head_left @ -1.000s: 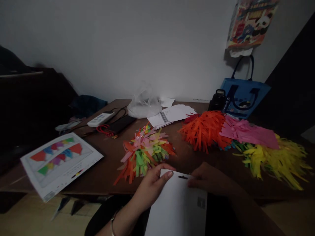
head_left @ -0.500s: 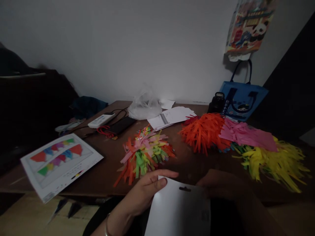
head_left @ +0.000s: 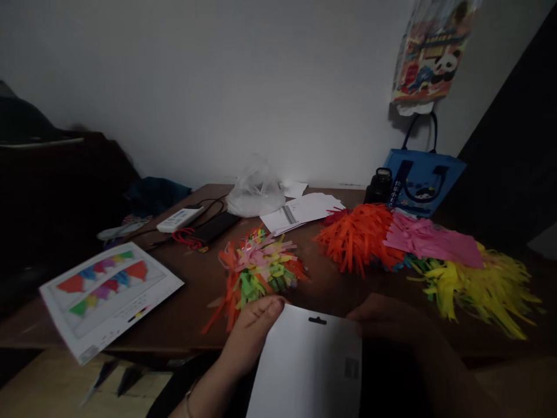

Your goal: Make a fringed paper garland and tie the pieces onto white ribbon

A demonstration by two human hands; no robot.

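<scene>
A white card (head_left: 310, 366) with a hang slot at its top edge is held upright in front of me, its lower part cut off by the frame. My left hand (head_left: 255, 322) grips its upper left corner, thumb on the near face. At the upper right edge, my right hand (head_left: 383, 319) is in deep shadow, with its fingers closed on the card. Just beyond lies a bundle of pink, green and orange paper strips (head_left: 261, 264). Orange fringed paper (head_left: 359, 238), pink fringed paper (head_left: 435, 239) and yellow fringed paper (head_left: 491, 290) lie to the right.
A printed sheet with coloured bunting (head_left: 111, 296) overhangs the table's (head_left: 191, 302) front edge at left. Behind are a power strip (head_left: 180, 218), a clear plastic bag (head_left: 256, 194) and white cards (head_left: 302, 212). A black bottle (head_left: 378, 187) and blue bag (head_left: 424, 180) stand at back right.
The card has shifted slightly left and up in both hands. My left thumb has moved to the card's corner, and its index finger no longer extends over the top edge. My view has shifted slightly.
</scene>
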